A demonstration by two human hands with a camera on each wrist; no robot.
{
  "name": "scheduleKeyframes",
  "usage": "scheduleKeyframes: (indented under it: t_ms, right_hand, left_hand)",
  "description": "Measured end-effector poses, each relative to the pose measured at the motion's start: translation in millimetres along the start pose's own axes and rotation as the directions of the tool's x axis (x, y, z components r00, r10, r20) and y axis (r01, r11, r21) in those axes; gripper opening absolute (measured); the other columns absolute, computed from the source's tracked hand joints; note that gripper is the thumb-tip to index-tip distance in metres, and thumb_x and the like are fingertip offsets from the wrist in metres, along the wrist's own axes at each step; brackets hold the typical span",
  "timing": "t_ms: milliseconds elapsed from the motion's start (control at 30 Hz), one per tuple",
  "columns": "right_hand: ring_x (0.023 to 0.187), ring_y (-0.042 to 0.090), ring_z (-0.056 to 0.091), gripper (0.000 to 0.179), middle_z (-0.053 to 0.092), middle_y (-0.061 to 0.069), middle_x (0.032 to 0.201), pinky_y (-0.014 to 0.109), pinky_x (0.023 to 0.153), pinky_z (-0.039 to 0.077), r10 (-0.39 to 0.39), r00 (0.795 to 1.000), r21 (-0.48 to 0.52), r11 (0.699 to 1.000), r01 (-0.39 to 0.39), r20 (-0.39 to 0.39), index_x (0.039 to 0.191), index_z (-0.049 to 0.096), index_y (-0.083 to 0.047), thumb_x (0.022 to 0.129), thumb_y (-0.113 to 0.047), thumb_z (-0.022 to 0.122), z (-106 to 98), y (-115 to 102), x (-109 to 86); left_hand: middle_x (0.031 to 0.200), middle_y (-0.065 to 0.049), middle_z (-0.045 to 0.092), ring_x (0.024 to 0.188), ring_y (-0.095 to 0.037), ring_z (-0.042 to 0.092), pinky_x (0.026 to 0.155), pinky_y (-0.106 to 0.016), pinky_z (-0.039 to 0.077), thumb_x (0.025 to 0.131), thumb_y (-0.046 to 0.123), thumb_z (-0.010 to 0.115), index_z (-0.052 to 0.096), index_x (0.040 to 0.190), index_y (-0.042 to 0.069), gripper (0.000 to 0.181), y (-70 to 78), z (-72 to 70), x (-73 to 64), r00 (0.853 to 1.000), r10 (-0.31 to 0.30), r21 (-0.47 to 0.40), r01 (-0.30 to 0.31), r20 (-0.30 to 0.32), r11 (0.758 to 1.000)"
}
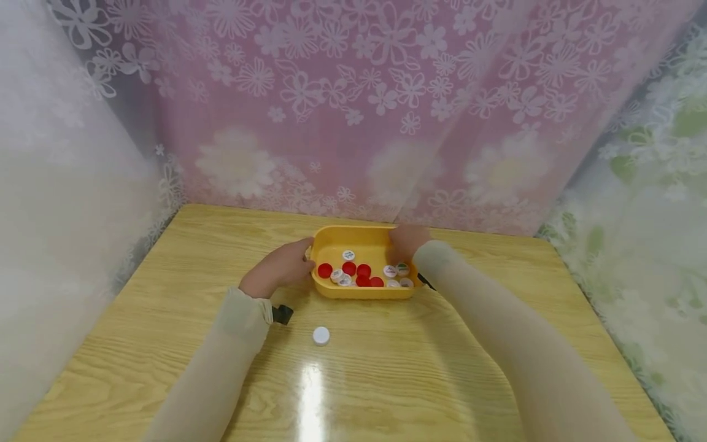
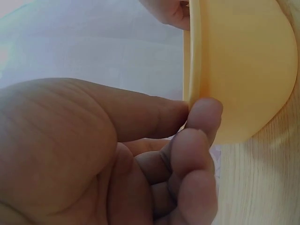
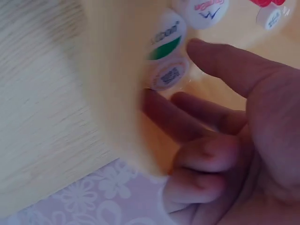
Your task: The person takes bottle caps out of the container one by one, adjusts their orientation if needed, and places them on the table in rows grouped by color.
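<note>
Fingers of the left hand [image 1: 280, 269] are bent and pinched against the thumb on the rim of the yellow tray [image 1: 364, 294], at its left end — a hold that seems suited to steadying rather than lifting, since only the edge is taken. The tray is set near the far edge of the wooden table [image 1: 166, 307], its long side turned toward the person, so that both ends can be reached. Inside, red caps [image 1: 325, 271] and white caps [image 1: 348, 255] are mostly gathered along the near side; whether the tray is tilted that way cannot be told. At the right end, the right hand [image 1: 410, 240] is lowered inside. Its thumb and forefinger are held apart, with a coded cap [image 3: 169, 76] between them and a green-and-white cap [image 3: 166, 40] just beyond; the other fingers are more bent. Nothing is seen gripped there, though light contact cannot be ruled out. Outside the tray, nearer the person, a lone white cap [image 1: 321, 336] is laid on the table. Behind, a pink flowered curtain [image 1: 342, 123] is hung close to the far edge.
</note>
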State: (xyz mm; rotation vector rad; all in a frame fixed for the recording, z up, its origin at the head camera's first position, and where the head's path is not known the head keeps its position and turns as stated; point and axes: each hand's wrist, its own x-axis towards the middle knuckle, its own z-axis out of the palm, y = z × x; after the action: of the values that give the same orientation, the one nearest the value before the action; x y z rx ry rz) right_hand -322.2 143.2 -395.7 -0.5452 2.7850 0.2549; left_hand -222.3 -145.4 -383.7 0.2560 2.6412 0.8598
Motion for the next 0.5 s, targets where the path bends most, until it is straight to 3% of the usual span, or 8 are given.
scheduleKeyframes:
  t_ms: [167,267,367,500]
  right_hand:
    - [0.073,0.018,0.056,0.017,0.07,0.004,0.091,0.033,0.063,0.049,0.014,0.998,-0.122,0.993,-0.007,0.059,0.102,0.072,-0.012,0.09,-0.023,0.069,-5.6,-11.8,1.3]
    - [0.077,0.02,0.06,0.021,0.072,0.005,0.096,0.033,0.063,0.052,0.005,0.996,-0.139,0.99,0.007,0.09,0.109,0.072,-0.011,0.091,-0.021,0.069,-6.2,-12.9,4.5]
    - [0.075,0.02,0.058,0.018,0.068,0.005,0.093,0.033,0.064,0.049,-0.023,0.993,-0.037,0.999,0.028,0.115,0.105,0.07,-0.01,0.092,-0.022,0.071,-9.1,-7.9,9.2]
    - [0.08,0.021,0.057,0.019,0.066,0.005,0.096,0.035,0.071,0.051,-0.088,0.995,0.177,0.981,0.078,0.05,0.106,0.068,-0.01,0.096,-0.026,0.07,-38.7,-14.9,-14.4]
  left_hand:
    - [0.152,-0.016,0.053,0.13,-0.031,0.056,0.115,-0.054,0.041,0.108,0.024,0.052,0.026,0.164,0.009,0.065,-1.4,1.8,0.5,1.0,0.004,0.002,-0.004,-0.002,1.0]
    - [0.151,-0.016,0.054,0.13,-0.031,0.057,0.115,-0.053,0.041,0.108,0.024,0.052,0.026,0.165,0.008,0.065,-1.3,1.8,-0.2,1.0,0.007,0.01,-0.007,-0.003,1.0]
    - [0.147,-0.017,0.057,0.128,-0.03,0.058,0.115,-0.053,0.042,0.107,0.024,0.052,0.025,0.164,0.007,0.065,-1.1,1.1,-0.5,1.0,0.006,0.021,-0.006,-0.004,1.0]
    - [0.146,-0.017,0.057,0.13,-0.032,0.058,0.115,-0.053,0.041,0.108,0.024,0.051,0.026,0.164,0.007,0.064,-1.4,0.0,1.0,1.0,0.002,0.033,-0.002,-0.004,0.999]
